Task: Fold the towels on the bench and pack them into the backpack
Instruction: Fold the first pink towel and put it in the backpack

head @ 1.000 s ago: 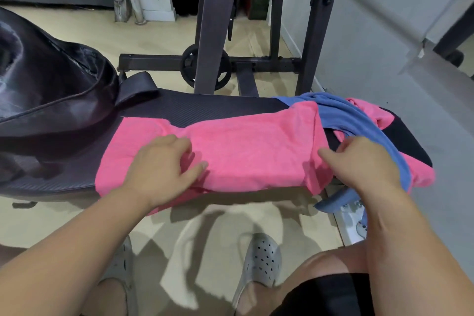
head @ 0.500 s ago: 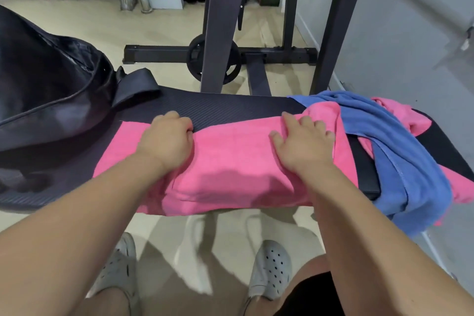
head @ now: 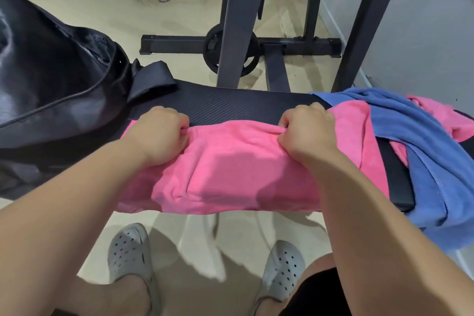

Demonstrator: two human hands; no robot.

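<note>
Three towels lie on the worktop (head: 230, 108), as far as I can count. One pink towel (head: 243, 169) is spread in front of the person and already doubled over. One blue towel (head: 423, 141) is heaped at the right end and hangs over the near edge. A second pink towel (head: 436, 113) is bunched under the blue one. There is one backpack (head: 51, 79), black and shiny. It sits at the left end of the worktop with its mouth unzipped, and a strap lies on the pad beside it.

Both hands are on the front pink towel. The left hand (head: 159, 136) has its fingers curled in and pinches the towel's far edge. The right hand (head: 307, 131) is clenched on the same edge further right, just beside the blue towel. The cloth puckers between the two hands.

The worktop is a black ribbed pad. Behind it stand the dark steel uprights of a rack (head: 238, 20), and one weight plate (head: 230, 51) sits low on the rack's base. The floor (head: 102, 13) is pale beige and a grey wall (head: 423, 33) runs along the right. The person's two grey perforated shoes (head: 130, 251) are planted below the worktop.
</note>
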